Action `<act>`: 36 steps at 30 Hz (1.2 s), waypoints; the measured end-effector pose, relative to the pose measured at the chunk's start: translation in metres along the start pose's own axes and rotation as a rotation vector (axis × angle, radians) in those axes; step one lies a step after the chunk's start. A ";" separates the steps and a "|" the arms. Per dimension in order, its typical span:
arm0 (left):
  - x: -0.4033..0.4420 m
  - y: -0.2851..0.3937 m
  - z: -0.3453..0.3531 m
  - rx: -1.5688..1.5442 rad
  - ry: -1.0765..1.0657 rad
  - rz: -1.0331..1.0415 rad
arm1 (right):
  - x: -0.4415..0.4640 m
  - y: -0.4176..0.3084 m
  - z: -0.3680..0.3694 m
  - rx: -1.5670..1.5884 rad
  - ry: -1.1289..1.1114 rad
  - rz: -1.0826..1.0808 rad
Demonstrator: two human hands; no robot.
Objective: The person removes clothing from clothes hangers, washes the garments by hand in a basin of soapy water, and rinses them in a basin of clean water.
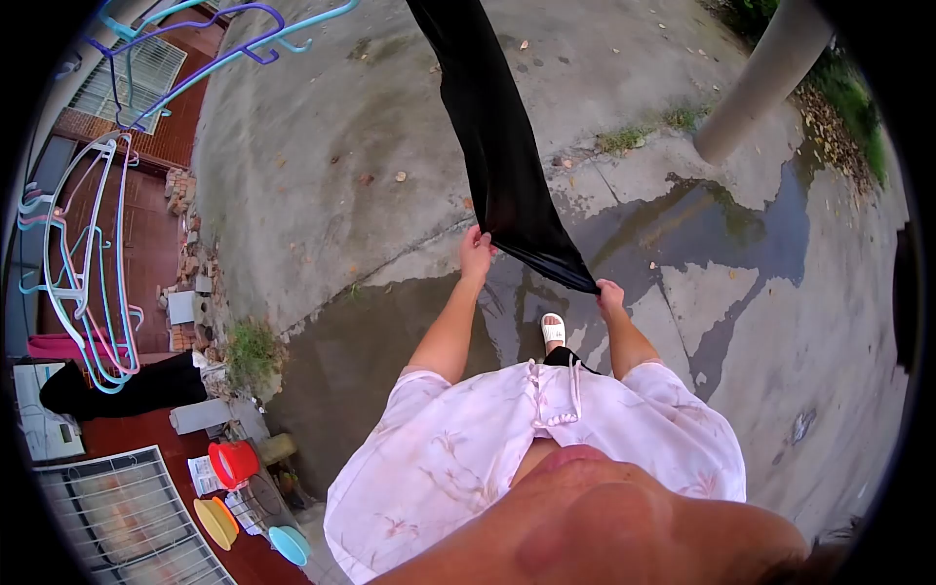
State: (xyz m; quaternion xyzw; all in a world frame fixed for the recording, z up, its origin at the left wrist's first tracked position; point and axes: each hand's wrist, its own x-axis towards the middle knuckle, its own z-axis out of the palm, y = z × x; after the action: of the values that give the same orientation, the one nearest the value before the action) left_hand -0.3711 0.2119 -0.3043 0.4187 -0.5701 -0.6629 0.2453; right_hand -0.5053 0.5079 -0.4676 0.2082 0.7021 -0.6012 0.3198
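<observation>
A long, narrow black cloth (502,146) comes down from the top edge of the head view and widens toward my hands. Whether it is a trouser leg or another garment I cannot tell. My left hand (476,252) pinches its lower left corner between closed fingers. At the lower right corner, my right hand (610,297) grips the fabric in the same way, so the bottom edge is stretched taut at a slant between them. The cloth's upper end is out of view.
Several plastic hangers (97,253) hang at the left. Puddles (712,219) lie on the concrete around a grey pole (765,83). A red bucket (233,464), a yellow basin (215,524) and a light blue basin (289,545) stand lower left, near another black cloth (136,388).
</observation>
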 end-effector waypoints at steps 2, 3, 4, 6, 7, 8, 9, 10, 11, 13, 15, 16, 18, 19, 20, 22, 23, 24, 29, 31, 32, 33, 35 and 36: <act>0.007 -0.008 0.009 0.095 -0.121 0.024 | 0.017 -0.001 -0.003 0.137 0.053 0.039; 0.007 -0.012 0.014 0.087 -0.106 0.015 | 0.024 0.002 -0.006 0.287 0.121 0.081; 0.009 -0.015 0.021 0.082 -0.120 -0.007 | 0.028 -0.003 -0.011 0.297 0.106 0.066; 0.016 -0.018 0.030 0.019 -0.193 -0.072 | 0.037 -0.012 -0.021 0.264 0.039 0.081; 0.015 -0.012 0.033 0.010 -0.188 -0.083 | 0.042 -0.015 -0.028 0.246 -0.024 0.097; 0.012 -0.002 0.035 -0.092 -0.220 -0.175 | 0.040 -0.021 -0.033 0.234 -0.017 0.101; 0.008 0.008 0.037 -0.196 -0.251 -0.270 | 0.039 -0.028 -0.043 0.176 0.039 0.092; 0.013 -0.003 0.034 -0.144 -0.251 -0.238 | 0.034 -0.030 -0.054 0.117 0.096 0.086; 0.014 -0.011 0.031 -0.150 -0.250 -0.251 | 0.040 -0.022 -0.067 0.106 0.103 0.092; 0.022 -0.025 0.028 0.094 -0.179 -0.364 | 0.055 -0.018 -0.088 0.192 0.346 0.224; 0.024 -0.049 0.019 0.102 -0.168 -0.413 | 0.030 -0.031 -0.099 0.157 0.411 0.237; 0.025 -0.052 0.017 0.104 -0.188 -0.437 | 0.013 -0.046 -0.095 0.112 0.451 0.255; 0.025 -0.060 0.014 0.105 -0.200 -0.451 | 0.003 -0.057 -0.091 0.002 0.415 0.228; 0.025 -0.063 0.009 0.120 -0.217 -0.466 | 0.006 -0.055 -0.086 -0.104 0.288 0.181; 0.029 -0.061 0.001 0.128 -0.214 -0.466 | 0.019 -0.049 -0.078 -0.216 0.141 0.116; 0.029 -0.063 -0.017 0.140 -0.214 -0.455 | 0.045 -0.031 -0.057 -0.383 -0.320 0.115; 0.026 -0.057 -0.028 0.143 -0.192 -0.426 | 0.038 -0.035 -0.035 -0.407 -0.422 0.113; 0.020 -0.056 -0.037 0.143 -0.173 -0.406 | 0.024 -0.047 -0.010 -0.434 -0.488 0.132; -0.023 -0.039 -0.102 0.017 0.019 -0.341 | -0.019 -0.082 0.106 -0.498 -0.760 -0.066; -0.047 -0.027 -0.125 -0.010 0.093 -0.327 | -0.037 -0.090 0.151 -0.514 -0.855 -0.113; -0.060 -0.021 -0.135 -0.050 0.129 -0.316 | -0.050 -0.091 0.173 -0.516 -0.920 -0.150; -0.072 -0.015 -0.143 -0.092 0.160 -0.303 | -0.064 -0.093 0.190 -0.527 -0.948 -0.159; -0.090 -0.015 -0.161 -0.116 0.196 -0.259 | -0.099 -0.095 0.224 -0.576 -1.052 -0.217; -0.100 -0.016 -0.170 -0.149 0.192 -0.242 | -0.117 -0.091 0.239 -0.595 -1.081 -0.224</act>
State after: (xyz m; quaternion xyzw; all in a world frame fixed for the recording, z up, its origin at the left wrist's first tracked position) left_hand -0.1739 0.2027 -0.2917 0.5264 -0.4389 -0.6850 0.2471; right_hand -0.4367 0.2679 -0.3381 -0.2982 0.5960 -0.4301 0.6090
